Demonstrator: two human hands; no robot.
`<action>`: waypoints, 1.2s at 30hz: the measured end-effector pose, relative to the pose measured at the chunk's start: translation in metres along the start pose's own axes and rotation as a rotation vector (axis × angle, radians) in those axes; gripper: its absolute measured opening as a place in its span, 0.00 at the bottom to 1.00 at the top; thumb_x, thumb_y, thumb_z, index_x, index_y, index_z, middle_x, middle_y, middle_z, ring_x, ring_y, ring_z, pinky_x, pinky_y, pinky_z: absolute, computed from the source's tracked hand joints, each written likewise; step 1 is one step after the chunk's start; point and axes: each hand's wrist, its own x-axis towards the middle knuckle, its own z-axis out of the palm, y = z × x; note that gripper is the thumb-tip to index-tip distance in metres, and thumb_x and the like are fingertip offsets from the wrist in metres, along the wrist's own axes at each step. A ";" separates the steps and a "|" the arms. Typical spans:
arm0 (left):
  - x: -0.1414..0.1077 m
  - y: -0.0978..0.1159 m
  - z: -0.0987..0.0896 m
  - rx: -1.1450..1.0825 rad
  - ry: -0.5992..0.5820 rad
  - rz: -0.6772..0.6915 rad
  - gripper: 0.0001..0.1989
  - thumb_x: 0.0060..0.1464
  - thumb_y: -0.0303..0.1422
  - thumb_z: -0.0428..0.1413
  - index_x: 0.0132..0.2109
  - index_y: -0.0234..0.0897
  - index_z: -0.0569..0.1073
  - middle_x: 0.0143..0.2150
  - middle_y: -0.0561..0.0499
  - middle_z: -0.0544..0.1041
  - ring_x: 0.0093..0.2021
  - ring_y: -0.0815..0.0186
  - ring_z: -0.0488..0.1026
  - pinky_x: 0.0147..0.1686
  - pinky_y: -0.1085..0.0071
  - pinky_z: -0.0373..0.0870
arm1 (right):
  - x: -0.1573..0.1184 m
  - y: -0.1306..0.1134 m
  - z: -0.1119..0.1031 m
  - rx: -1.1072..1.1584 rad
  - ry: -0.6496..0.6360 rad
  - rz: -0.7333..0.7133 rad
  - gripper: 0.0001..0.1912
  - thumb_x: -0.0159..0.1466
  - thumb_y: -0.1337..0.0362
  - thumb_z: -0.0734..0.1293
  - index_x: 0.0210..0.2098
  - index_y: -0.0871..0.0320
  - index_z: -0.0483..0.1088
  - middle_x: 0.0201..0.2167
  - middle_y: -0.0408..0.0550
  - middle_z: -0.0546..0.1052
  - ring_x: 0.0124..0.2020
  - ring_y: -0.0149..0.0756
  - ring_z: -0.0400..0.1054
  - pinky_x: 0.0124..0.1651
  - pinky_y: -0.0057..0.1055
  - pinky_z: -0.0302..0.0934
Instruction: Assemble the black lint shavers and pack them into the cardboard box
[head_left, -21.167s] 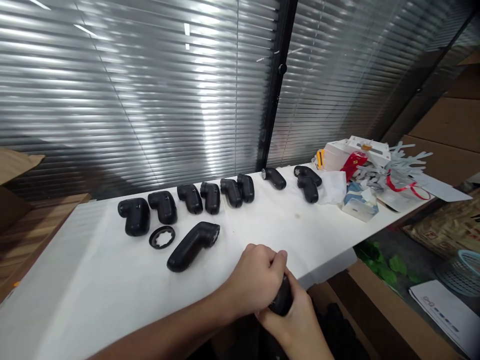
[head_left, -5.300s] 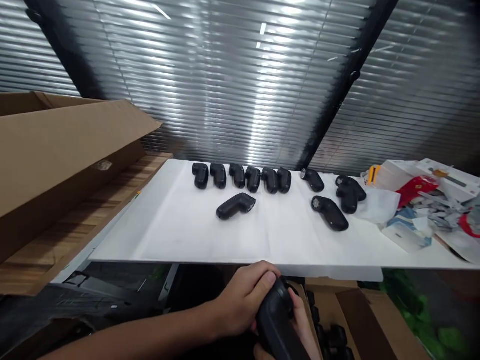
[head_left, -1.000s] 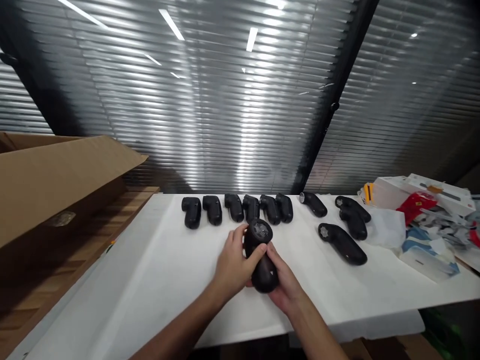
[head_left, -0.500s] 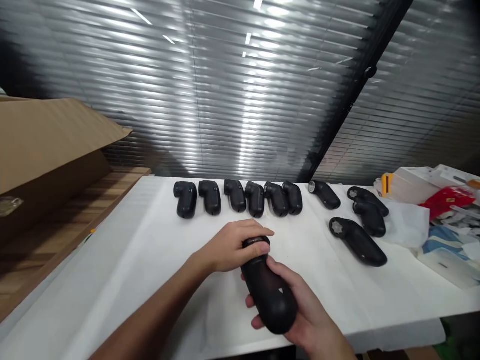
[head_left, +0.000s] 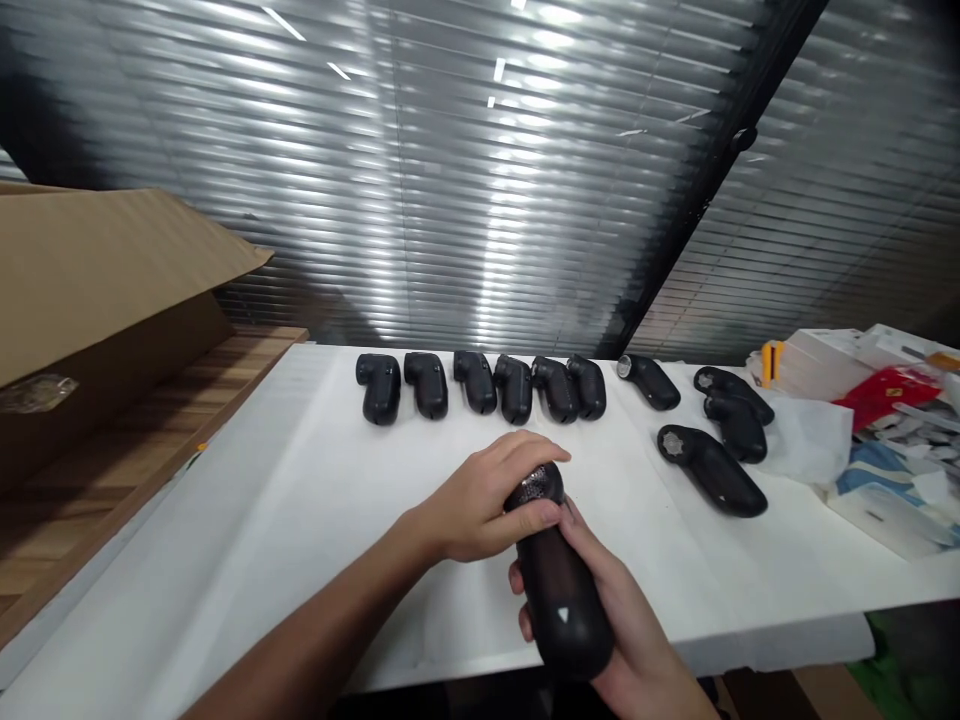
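My right hand (head_left: pixel 626 610) is wrapped around the body of a black fabric shaver (head_left: pixel 564 590), held over the front of the white table with a small white triangle facing up. My left hand (head_left: pixel 495 497) is closed about the shaver's head, thumb on the near side and fingers over the far side. Between them shows the perforated metal mesh cover (head_left: pixel 541 484). Farther back stands a row of several black fabric shavers (head_left: pixel 427 387). At the right lie a few more, including a larger-looking shaver (head_left: pixel 716 475) with a star-shaped blade visible in its head.
A white-covered table (head_left: pixel 337 480) spans the view, with metallic blinds (head_left: pixel 435 200) behind it. An open cardboard box (head_left: pixel 127 260) is at the left. On the right are a white plastic bag (head_left: pixel 814 440), a red packet (head_left: pixel 889 395) and a clear bin (head_left: pixel 892 515) of small parts.
Both hands have shifted slightly right with the shaver. Its body has turned, so the white triangle faces up more and the mesh on its head shows.
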 end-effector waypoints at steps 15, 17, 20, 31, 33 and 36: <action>-0.001 0.013 0.012 -0.168 0.170 0.207 0.39 0.43 0.43 0.72 0.60 0.38 0.68 0.48 0.42 0.73 0.47 0.57 0.73 0.46 0.63 0.75 | -0.020 0.016 -0.029 -0.321 0.183 -0.524 0.42 0.54 0.50 0.76 0.62 0.38 0.53 0.54 0.43 0.71 0.54 0.42 0.68 0.54 0.36 0.63; -0.001 0.016 0.012 -0.173 0.186 0.205 0.40 0.43 0.42 0.72 0.60 0.38 0.67 0.47 0.43 0.74 0.46 0.58 0.73 0.46 0.64 0.75 | -0.021 0.018 -0.032 -0.354 0.206 -0.556 0.42 0.54 0.51 0.76 0.61 0.39 0.53 0.52 0.45 0.71 0.51 0.43 0.69 0.53 0.37 0.64; -0.002 0.019 0.012 -0.181 0.178 0.204 0.38 0.43 0.42 0.72 0.58 0.39 0.66 0.46 0.45 0.76 0.44 0.60 0.74 0.44 0.65 0.75 | -0.021 0.021 -0.036 -0.357 0.253 -0.604 0.41 0.51 0.56 0.78 0.58 0.41 0.56 0.55 0.48 0.69 0.54 0.45 0.68 0.55 0.39 0.64; -0.004 0.025 0.031 -0.111 0.293 0.078 0.40 0.37 0.49 0.72 0.54 0.38 0.69 0.36 0.49 0.73 0.33 0.64 0.69 0.31 0.69 0.70 | -0.027 0.016 -0.029 -0.071 0.192 -0.319 0.50 0.50 0.51 0.78 0.65 0.39 0.51 0.55 0.47 0.75 0.56 0.49 0.69 0.59 0.44 0.60; -0.002 0.029 0.039 -0.078 0.245 -0.086 0.37 0.38 0.54 0.69 0.51 0.37 0.71 0.35 0.50 0.71 0.30 0.66 0.68 0.27 0.71 0.68 | -0.026 0.019 -0.037 0.093 0.056 -0.124 0.39 0.53 0.47 0.75 0.60 0.46 0.62 0.46 0.49 0.79 0.43 0.47 0.76 0.48 0.41 0.67; 0.003 0.035 0.045 -0.029 0.013 -0.253 0.35 0.48 0.61 0.58 0.51 0.37 0.72 0.38 0.49 0.71 0.29 0.67 0.68 0.26 0.72 0.68 | -0.029 0.027 -0.058 0.264 -0.059 0.164 0.33 0.56 0.37 0.68 0.41 0.63 0.77 0.32 0.55 0.81 0.28 0.42 0.76 0.31 0.32 0.67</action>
